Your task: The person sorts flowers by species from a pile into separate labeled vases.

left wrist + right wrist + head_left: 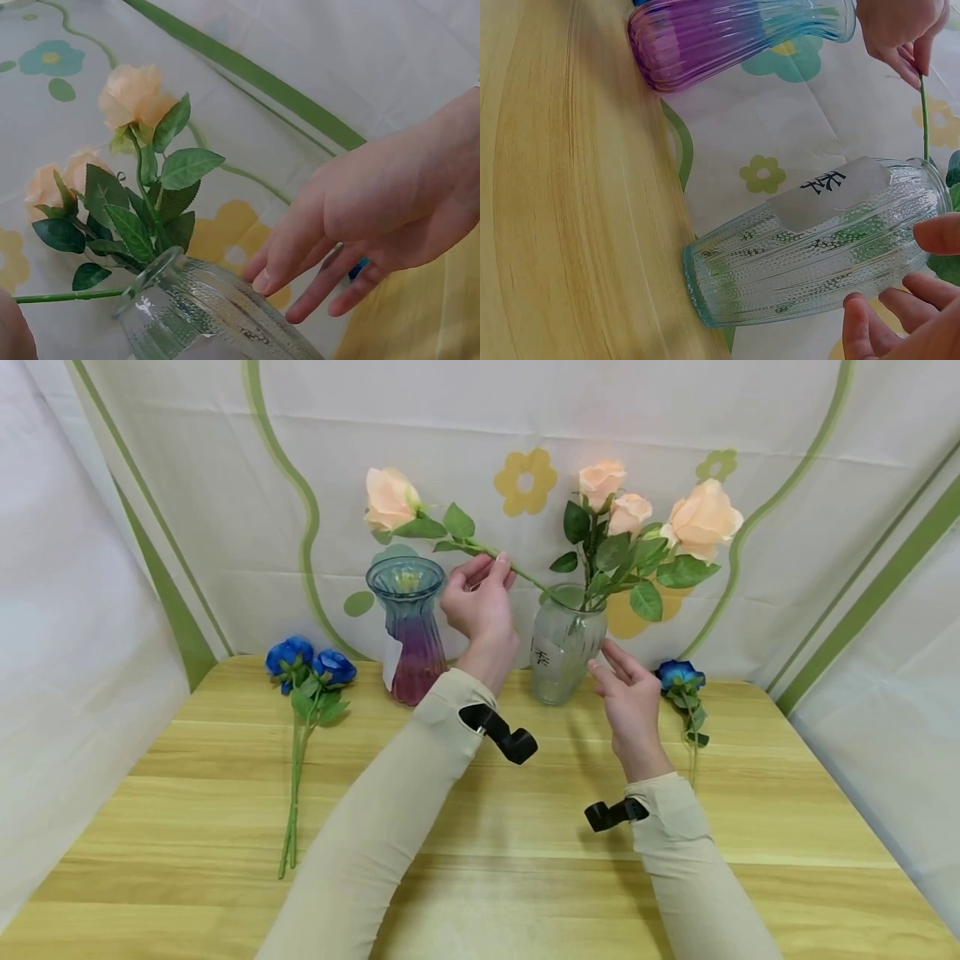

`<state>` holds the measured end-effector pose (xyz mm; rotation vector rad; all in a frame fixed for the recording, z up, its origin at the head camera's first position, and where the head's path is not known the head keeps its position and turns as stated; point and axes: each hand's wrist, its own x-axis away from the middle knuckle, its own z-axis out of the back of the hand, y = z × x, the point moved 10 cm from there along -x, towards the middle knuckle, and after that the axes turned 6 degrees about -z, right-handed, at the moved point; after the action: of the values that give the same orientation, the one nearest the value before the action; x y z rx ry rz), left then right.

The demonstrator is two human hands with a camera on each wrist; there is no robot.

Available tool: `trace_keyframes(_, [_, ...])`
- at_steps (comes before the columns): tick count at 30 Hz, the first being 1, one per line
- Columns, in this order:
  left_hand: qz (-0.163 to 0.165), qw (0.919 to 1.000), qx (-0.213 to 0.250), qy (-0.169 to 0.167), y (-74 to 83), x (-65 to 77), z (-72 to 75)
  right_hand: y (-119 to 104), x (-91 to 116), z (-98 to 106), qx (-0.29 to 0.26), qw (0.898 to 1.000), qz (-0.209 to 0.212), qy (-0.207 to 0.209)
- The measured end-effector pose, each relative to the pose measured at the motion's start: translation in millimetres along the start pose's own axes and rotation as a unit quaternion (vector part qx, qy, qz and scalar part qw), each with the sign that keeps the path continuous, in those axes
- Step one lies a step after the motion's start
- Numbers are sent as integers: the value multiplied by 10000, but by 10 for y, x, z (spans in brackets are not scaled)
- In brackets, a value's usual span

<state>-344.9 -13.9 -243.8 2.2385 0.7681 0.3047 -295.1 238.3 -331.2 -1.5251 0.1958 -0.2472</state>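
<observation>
My left hand (480,610) pinches the green stem of a peach rose (390,500) between thumb and fingers. The rose leans left, its bloom above the blue-purple glass vase (416,672), while the stem's lower end reaches the mouth of the clear glass vase (570,672). Several other peach roses (701,522) stand in that clear vase, which bears a white label (829,193) with dark writing. Beside its right side is my right hand (632,710), fingers loosely spread and fingertips right at the glass. In the right wrist view, the thumb and fingers (907,309) lie close along the vase wall.
Two blue roses (288,656) with long stems lie on the wooden table (510,893) at the left. Another blue rose (681,677) lies at the right, near the back edge. A white curtain (420,410) with flower prints hangs behind the table.
</observation>
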Motion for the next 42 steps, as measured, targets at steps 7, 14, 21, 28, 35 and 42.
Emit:
trace_keyframes(7, [385,9993,16,19,-181,55,-17,9,-3,-17,-21,10000,-30,44])
trace_keyframes(14, [443,9985,-241,-208,-319,137,-75,8,0,8,35,10000,-28,86])
trace_keyframes(21, [-42,9880,-1427,-593,-370,208,-130,11,2,7,64,9999,-64,78])
trace_keyframes(28, [-413,9595,-2599,-1005,-411,248,-234,8,7,-3,72,9999,-102,79])
trace_keyframes(35, [-498,9418,-3007,-1421,-392,324,-333,-7,12,-12,3,9999,-70,76])
trace_keyframes(42, [-503,9484,-2853,-1292,-404,366,-341,-8,24,-5,2,9999,-75,87])
